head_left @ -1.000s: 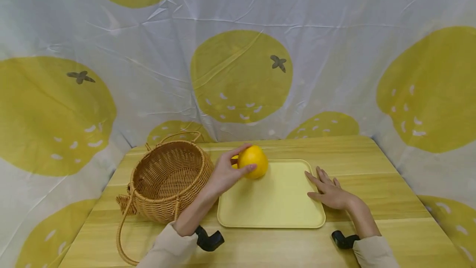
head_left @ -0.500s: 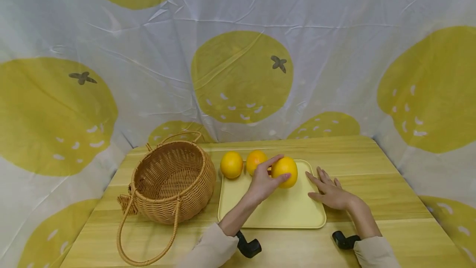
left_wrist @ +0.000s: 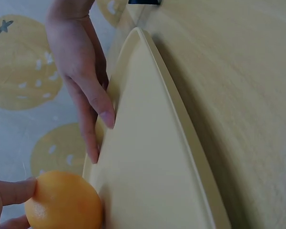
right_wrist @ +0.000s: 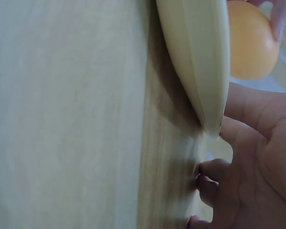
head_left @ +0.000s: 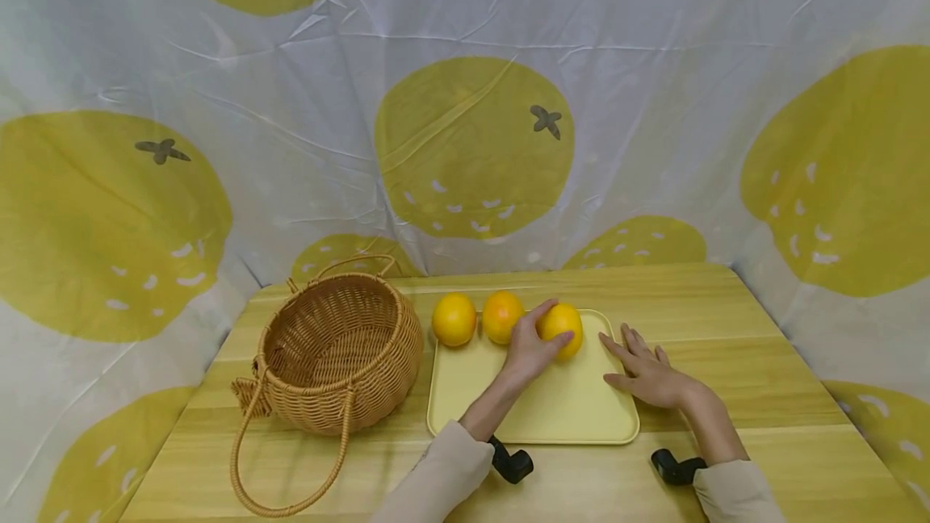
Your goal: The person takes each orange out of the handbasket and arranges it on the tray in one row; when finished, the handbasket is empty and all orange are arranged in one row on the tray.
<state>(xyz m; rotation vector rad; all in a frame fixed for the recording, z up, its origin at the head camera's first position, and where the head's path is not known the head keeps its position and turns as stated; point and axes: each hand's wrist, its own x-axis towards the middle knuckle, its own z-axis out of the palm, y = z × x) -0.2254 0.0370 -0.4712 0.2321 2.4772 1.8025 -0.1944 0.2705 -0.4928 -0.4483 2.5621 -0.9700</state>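
My left hand (head_left: 530, 349) grips an orange (head_left: 565, 329) at the back right of the pale yellow tray (head_left: 567, 414), thumb on the near side and fingers behind. In the left wrist view this orange (left_wrist: 64, 202) is at or just above the tray surface. Two more oranges, a left one (head_left: 454, 320) and a middle one (head_left: 502, 315), sit in a row along the tray's back edge. My right hand (head_left: 650, 374) rests at the tray's right edge, fingers spread and mostly straight. In the right wrist view, the right hand (right_wrist: 257, 167) touches the tray's rim.
A wicker basket (head_left: 378, 406) stands left of the tray, its inside bare, one handle lying toward the front. Everything is on a wooden table (head_left: 756, 394). A cloth (head_left: 639, 127) printed with big yellow fruit hangs behind and at both sides.
My left hand has carried the orange rightward across the tray, past the other two, and slightly down at the end. The right hand has stayed at the tray's edge.
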